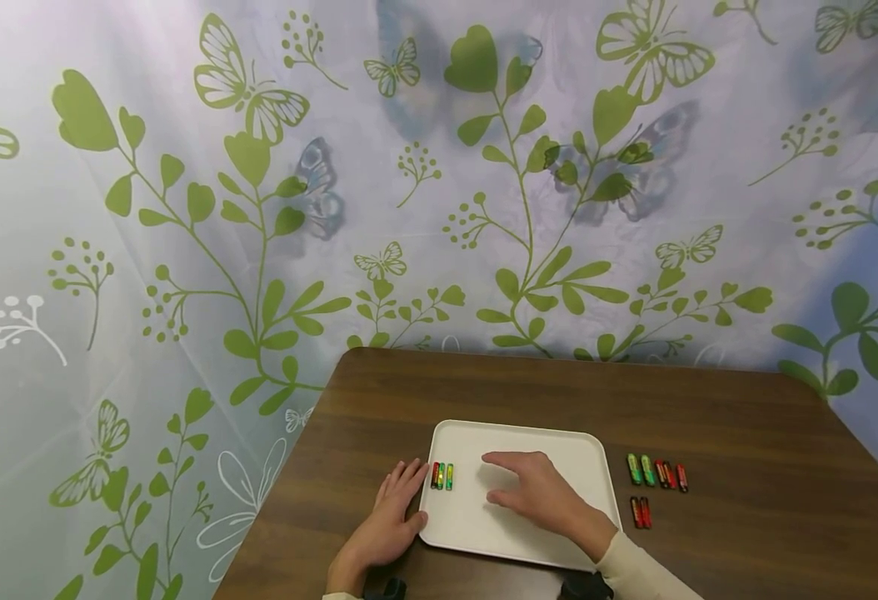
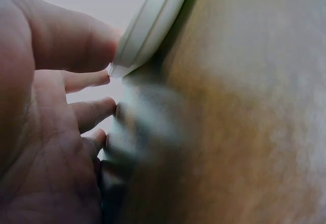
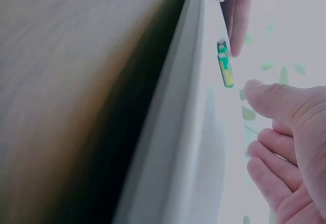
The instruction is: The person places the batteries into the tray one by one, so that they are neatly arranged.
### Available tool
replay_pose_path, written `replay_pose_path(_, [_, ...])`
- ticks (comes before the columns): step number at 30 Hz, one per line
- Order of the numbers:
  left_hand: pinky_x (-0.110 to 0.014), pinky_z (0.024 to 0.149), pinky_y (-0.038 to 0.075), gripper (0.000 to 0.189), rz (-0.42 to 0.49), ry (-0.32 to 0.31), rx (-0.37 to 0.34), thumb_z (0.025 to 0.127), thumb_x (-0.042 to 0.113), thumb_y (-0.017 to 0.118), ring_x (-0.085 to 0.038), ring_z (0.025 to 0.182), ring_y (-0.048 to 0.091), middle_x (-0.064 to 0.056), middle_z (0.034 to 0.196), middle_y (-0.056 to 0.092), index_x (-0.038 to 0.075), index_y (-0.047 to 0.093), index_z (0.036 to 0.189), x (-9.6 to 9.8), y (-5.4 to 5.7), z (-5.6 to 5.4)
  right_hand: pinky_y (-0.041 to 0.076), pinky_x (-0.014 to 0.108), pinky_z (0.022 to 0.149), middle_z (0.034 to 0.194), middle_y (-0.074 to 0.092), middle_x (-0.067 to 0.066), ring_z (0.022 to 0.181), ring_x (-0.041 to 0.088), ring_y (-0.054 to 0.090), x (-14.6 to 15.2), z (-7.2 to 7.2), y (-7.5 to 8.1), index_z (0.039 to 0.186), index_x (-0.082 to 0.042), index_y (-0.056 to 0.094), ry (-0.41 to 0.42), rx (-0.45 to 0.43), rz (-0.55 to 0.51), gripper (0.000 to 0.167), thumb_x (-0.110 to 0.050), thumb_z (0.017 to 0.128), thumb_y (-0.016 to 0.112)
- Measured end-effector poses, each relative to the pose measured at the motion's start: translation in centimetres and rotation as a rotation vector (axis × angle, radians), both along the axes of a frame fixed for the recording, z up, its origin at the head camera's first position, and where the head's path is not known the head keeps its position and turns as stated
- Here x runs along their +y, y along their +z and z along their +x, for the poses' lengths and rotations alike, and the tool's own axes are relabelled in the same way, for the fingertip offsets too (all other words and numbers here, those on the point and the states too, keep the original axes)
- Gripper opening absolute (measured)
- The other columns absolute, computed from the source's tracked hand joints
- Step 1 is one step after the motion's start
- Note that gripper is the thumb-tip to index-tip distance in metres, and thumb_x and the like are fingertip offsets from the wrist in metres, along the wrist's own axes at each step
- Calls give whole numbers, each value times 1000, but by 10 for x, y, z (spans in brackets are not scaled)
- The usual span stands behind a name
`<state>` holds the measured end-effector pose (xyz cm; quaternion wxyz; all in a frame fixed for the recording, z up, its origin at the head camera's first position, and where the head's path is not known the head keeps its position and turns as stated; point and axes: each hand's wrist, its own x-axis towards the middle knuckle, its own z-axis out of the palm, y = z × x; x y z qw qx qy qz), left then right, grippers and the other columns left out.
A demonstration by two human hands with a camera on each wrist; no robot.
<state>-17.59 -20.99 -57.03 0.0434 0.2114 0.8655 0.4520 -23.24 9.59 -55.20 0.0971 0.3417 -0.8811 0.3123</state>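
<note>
A white rectangular tray [image 1: 514,533] lies on the table, with three small batteries [image 1: 441,476] side by side near its left rim, one red and two green. My left hand [image 1: 388,521] rests at the tray's left edge with fingers extended; in the left wrist view its thumb [image 2: 76,40] touches the rim. Over the middle of the tray is my right hand [image 1: 540,493], thumb and fingers apart and nothing between them. In the right wrist view a green battery [image 3: 224,63] shows beyond the right thumb.
On the brown wooden table [image 1: 746,542], right of the tray, stand two green batteries [image 1: 641,469] in a row with several red-and-black batteries [image 1: 671,476]. Two more red batteries [image 1: 641,512] lie nearer. A patterned curtain [image 1: 424,208] hangs behind the table.
</note>
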Motion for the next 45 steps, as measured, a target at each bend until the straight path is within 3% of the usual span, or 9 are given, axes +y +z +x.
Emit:
replay_pose_path(3, [-46,136,-13,72,-6,7,31,103,13,63,-60,164,9,-35,175,29,3,37,169,-3,-16,-5,64,46,98,128,82,4,118,24,79,15,2,3,131,-8,79,-13,4,-6,49,-20,85,93])
replay_pose_path(6, [-17,127,-18,73,-16,22,49,103,13,64,-57,165,10,-30,176,30,9,37,171,-5,-29,-10,64,46,97,128,82,3,118,24,79,31,5,4,131,-8,79,-19,20,-8,51,-20,85,94])
replay_pose_path(7, [-15,125,-18,73,-14,22,54,103,13,64,-57,165,10,-29,176,30,10,37,171,-5,-32,-11,64,45,96,127,82,3,117,24,79,37,6,4,131,-8,79,-21,31,-9,51,-20,84,94])
replay_pose_path(16, [-27,127,-10,73,-3,55,-3,100,7,64,-51,169,8,-24,178,30,6,39,169,-1,-27,-9,65,39,92,127,82,-2,117,17,78,89,16,1,131,-12,80,-39,44,-24,52,-25,83,96])
replay_pose_path(23, [-8,118,-15,73,-15,58,-5,99,6,64,-50,169,9,-25,177,31,1,40,167,-1,-25,-8,65,33,86,126,82,-2,113,11,78,128,27,2,131,-12,80,-46,41,-19,54,-32,84,96])
replay_pose_path(32, [-6,117,-15,72,-12,54,-13,100,6,63,-51,169,8,-27,177,30,0,38,168,0,-22,-5,60,27,72,124,83,4,95,-2,74,174,41,5,134,-13,79,-102,22,-3,59,-34,82,96])
replay_pose_path(36, [-5,115,-15,72,-9,55,-20,100,7,63,-50,169,7,-26,178,29,1,38,168,1,-21,-5,63,29,76,121,84,-2,105,1,76,190,45,3,132,-17,80,-166,65,43,60,-37,78,99])
replay_pose_path(39, [-13,120,-15,72,-2,57,-32,100,7,63,-50,169,5,-26,178,28,1,38,168,1,-20,-6,63,28,76,119,84,-3,105,0,76,200,48,2,130,-19,81,-198,79,63,61,-37,75,100])
replay_pose_path(45, [-46,128,-9,72,7,56,-52,101,7,63,-49,170,4,-26,179,27,1,38,168,2,-18,-5,62,23,76,117,84,-3,105,-2,74,212,51,-1,128,-19,81,-223,87,74,60,-34,73,102])
